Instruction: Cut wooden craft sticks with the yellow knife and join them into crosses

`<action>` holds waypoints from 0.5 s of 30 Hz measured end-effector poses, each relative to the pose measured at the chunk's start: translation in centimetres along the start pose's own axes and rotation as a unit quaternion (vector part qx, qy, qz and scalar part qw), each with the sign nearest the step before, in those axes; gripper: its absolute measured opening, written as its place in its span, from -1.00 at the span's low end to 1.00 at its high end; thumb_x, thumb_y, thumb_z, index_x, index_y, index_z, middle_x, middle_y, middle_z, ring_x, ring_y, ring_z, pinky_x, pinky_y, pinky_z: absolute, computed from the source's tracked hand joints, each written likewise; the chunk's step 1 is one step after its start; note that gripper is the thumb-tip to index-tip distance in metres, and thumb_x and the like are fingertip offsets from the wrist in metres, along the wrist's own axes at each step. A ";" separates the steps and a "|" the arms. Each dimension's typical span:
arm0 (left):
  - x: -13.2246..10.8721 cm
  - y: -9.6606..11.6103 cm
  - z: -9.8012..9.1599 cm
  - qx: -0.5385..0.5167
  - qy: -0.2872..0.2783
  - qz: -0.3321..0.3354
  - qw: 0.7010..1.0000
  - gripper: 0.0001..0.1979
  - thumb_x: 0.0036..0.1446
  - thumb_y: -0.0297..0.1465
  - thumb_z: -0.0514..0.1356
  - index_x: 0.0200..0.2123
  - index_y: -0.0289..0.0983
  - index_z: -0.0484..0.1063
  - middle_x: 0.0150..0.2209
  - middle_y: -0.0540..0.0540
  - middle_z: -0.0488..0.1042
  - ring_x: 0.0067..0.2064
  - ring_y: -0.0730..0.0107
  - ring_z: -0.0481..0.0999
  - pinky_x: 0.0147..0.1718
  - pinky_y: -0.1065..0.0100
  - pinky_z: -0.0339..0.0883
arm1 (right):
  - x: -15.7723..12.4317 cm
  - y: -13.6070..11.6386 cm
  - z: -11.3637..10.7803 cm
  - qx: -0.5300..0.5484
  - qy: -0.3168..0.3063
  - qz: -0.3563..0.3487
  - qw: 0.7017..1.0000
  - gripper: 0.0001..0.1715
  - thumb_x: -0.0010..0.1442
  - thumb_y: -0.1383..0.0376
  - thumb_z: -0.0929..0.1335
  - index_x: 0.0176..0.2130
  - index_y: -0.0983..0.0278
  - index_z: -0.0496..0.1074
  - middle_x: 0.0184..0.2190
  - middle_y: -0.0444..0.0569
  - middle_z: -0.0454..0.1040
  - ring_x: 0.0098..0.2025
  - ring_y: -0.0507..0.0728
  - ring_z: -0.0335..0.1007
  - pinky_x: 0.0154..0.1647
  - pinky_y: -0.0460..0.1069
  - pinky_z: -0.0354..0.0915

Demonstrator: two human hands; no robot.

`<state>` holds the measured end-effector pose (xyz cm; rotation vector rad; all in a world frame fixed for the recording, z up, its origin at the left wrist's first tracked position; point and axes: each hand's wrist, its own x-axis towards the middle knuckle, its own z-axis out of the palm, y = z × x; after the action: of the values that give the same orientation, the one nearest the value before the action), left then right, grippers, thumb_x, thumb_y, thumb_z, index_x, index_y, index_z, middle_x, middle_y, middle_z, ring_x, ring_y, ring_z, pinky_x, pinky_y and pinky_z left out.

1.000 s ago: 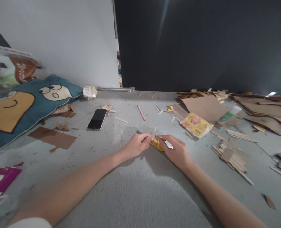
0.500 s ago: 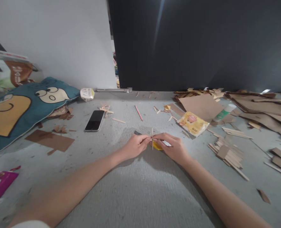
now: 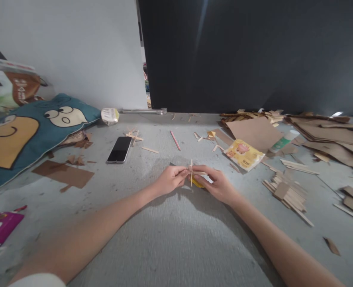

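Note:
At the middle of the grey surface, my left hand (image 3: 172, 179) and my right hand (image 3: 220, 184) meet fingertip to fingertip. Between them stands a thin wooden stick (image 3: 191, 182), upright in view, crossed by another light stick (image 3: 201, 173) running toward my right fingers. My left thumb and forefinger pinch the sticks where they cross. The right thumb and fingers close around the other side. Partly hidden below my right hand lies a yellow thing with a toothed edge (image 3: 198, 182). A dark flat piece shows just behind my left fingers; its kind is unclear.
A phone (image 3: 119, 150), a striped pink stick (image 3: 175, 140) and wood scraps lie beyond my hands. To the right are a yellow packet (image 3: 244, 154), glue stick (image 3: 285, 141), wooden strips (image 3: 288, 195) and cardboard (image 3: 328, 131). At left: a blue cushion (image 3: 52, 131) and cardboard piece (image 3: 63, 174).
My right fingers have shifted slightly around the crossed sticks, and the light stick beside them shows more. My left hand still pinches at the crossing. The view has moved a little.

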<state>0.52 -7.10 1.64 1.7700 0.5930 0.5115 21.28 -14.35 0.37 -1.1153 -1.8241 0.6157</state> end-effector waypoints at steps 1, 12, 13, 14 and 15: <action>0.0 0.1 0.0 -0.006 -0.002 -0.001 1.000 -0.50 0.37 0.05 0.03 -0.34 -0.26 0.34 -0.62 0.13 0.16 -0.59 0.53 0.10 -0.54 0.42 -0.05 | 0.0 0.0 0.0 0.008 0.002 0.007 1.000 -0.70 0.48 0.16 0.30 0.10 0.12 0.52 -0.04 0.01 0.66 0.00 0.17 0.62 0.02 0.04 0.50; 0.2 0.2 0.3 -0.054 -0.016 0.002 0.998 -0.67 0.39 -0.20 0.05 -0.39 -0.25 0.33 -0.66 0.15 0.15 -0.60 0.54 0.07 -0.53 0.42 -0.05 | 0.0 0.2 0.1 0.119 -0.013 0.056 0.991 -0.70 0.45 0.18 0.29 0.08 0.16 0.49 -0.05 0.03 0.62 -0.02 0.17 0.60 0.01 0.08 0.51; 0.2 0.2 0.3 -0.059 -0.016 0.001 0.998 -0.67 0.39 -0.21 0.05 -0.39 -0.26 0.34 -0.67 0.15 0.15 -0.61 0.54 0.07 -0.54 0.42 -0.05 | 0.0 0.2 0.2 0.128 -0.015 0.057 0.990 -0.68 0.44 0.19 0.29 0.10 0.15 0.49 -0.05 0.03 0.62 0.00 0.18 0.60 0.02 0.08 0.51; 0.2 0.3 0.2 -0.065 -0.018 -0.001 0.998 -0.68 0.39 -0.22 0.05 -0.39 -0.26 0.34 -0.67 0.15 0.15 -0.61 0.54 0.07 -0.54 0.42 -0.05 | 0.0 0.3 0.2 0.136 -0.017 0.060 0.989 -0.66 0.44 0.20 0.29 0.12 0.14 0.49 -0.05 0.02 0.62 0.01 0.18 0.60 0.02 0.09 0.52; 0.2 0.3 0.2 -0.069 -0.019 -0.004 0.997 -0.68 0.39 -0.23 0.05 -0.38 -0.26 0.35 -0.67 0.15 0.15 -0.61 0.54 0.07 -0.54 0.42 -0.05 | 0.0 0.3 0.2 0.142 -0.020 0.063 0.988 -0.65 0.44 0.20 0.28 0.14 0.13 0.49 -0.05 0.02 0.63 0.01 0.18 0.60 0.02 0.09 0.52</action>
<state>0.88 -7.22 1.89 1.6424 0.5253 0.5000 21.22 -14.19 0.04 -1.0351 -1.6448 0.9467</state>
